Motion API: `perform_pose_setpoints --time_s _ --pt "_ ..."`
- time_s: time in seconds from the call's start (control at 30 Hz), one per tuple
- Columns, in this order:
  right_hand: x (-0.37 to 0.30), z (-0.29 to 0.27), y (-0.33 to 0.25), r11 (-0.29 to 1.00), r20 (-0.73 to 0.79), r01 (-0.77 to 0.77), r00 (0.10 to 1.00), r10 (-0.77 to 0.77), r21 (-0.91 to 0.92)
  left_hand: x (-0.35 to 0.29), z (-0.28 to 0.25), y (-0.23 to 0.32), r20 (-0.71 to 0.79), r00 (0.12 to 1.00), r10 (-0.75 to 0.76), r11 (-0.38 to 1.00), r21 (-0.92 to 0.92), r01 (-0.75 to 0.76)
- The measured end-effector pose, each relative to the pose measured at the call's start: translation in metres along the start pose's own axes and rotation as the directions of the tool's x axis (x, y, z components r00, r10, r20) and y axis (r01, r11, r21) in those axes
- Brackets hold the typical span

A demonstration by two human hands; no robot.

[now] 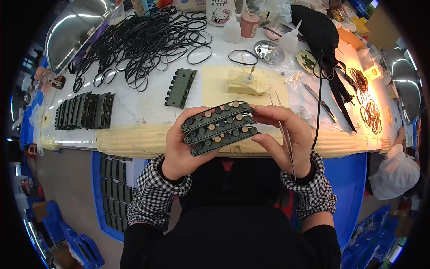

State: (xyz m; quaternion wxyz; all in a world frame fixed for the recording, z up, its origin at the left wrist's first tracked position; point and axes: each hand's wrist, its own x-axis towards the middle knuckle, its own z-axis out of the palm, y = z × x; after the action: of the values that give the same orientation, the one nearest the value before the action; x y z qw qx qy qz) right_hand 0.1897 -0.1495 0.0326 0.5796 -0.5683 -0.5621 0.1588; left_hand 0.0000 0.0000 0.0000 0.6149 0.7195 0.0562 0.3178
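In front of me, above the table's near edge, a stack of three dark green toy tank track units [219, 127] is held tilted, with dark and tan wheels along each side. My left hand [181, 139] is wrapped round its left end. At the other end, the thumb and fingertips of my right hand [286, 134] meet the units. Silver tweezers [285, 139] are kept in that same hand, their points upward. Just beyond the stack, a single green toy tank chassis part [180, 88] lies on the table. A row of similar green parts [84, 110] stands at the left.
Black rubber loops [143, 45] are heaped at the back left. A yellowish block [246, 83] with a small brush-like stick stands on masking tape. Squeeze bottles [231, 30], a metal dish [269, 51] and a craft knife [320, 102] lie beyond. A blue tray [97, 197] below holds green parts.
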Motion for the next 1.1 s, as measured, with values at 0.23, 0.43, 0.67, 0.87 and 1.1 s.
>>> perform_pose_setpoints --time_s 0.23,0.43,0.67,0.87,1.1 --pt "0.003 -0.002 0.003 0.999 0.004 0.039 0.999 -0.039 -0.003 0.013 -0.006 -0.002 0.056 0.985 0.161 0.973 0.161 -0.168" --pt "0.009 0.000 0.003 0.999 -0.015 0.041 0.999 -0.041 -0.021 0.017 -0.009 0.003 -0.003 0.988 0.152 0.967 0.210 -0.148" --pt "0.051 -0.029 -0.005 0.895 -0.124 0.062 0.984 -0.129 -0.441 0.036 -0.029 0.009 -0.039 0.983 0.180 0.857 0.496 -0.138" --pt "0.083 -0.031 0.017 0.748 -0.004 0.120 0.987 -0.161 -0.652 0.043 -0.024 0.010 -0.070 0.975 0.209 0.798 0.589 -0.129" --pt "0.087 -0.025 0.025 0.762 -0.045 0.171 0.966 -0.254 -0.625 0.044 -0.025 0.015 0.046 0.934 0.354 0.419 0.885 -0.202"
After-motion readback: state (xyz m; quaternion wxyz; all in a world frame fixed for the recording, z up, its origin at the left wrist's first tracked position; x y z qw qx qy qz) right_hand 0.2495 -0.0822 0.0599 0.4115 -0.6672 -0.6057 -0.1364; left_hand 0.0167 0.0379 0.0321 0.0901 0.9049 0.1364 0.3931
